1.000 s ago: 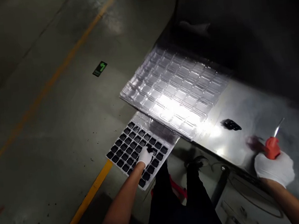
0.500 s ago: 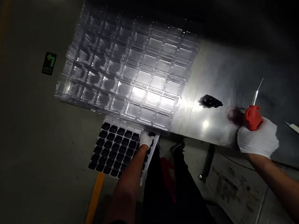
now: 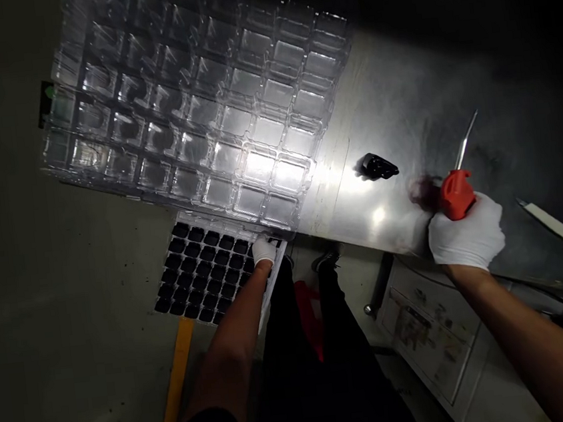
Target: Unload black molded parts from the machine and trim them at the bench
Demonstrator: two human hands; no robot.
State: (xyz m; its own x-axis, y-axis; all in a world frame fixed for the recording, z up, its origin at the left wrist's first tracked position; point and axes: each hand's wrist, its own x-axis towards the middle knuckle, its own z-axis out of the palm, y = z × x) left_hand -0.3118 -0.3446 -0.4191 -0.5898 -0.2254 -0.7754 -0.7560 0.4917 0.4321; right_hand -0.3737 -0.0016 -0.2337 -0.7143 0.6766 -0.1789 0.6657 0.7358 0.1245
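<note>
My right hand [image 3: 467, 232], in a white glove, is closed around a red air blow gun [image 3: 457, 195] above the metal table; its thin metal nozzle points up and away. My left hand [image 3: 264, 249], also gloved, reaches down to the near right part of a tray [image 3: 233, 227] filled with rows of black parts [image 3: 206, 268], below the table's edge. Its fingers are bent down at the parts, and what they hold is hidden. A single black part [image 3: 379, 166] lies on the table, left of the blow gun.
Stacked clear plastic trays [image 3: 210, 104] with square pockets cover the left of the metal table [image 3: 347, 221] and overhang its edge. A pale, narrow cutter-like tool [image 3: 549, 220] lies at right. Beneath the table stands a stained white cabinet [image 3: 425, 337]. A yellow strip [image 3: 178, 376] marks the floor.
The view has shifted, so the table and trays sit further left and higher in the picture. My right hand still holds the blow gun, and my left hand stays at the tray of parts.
</note>
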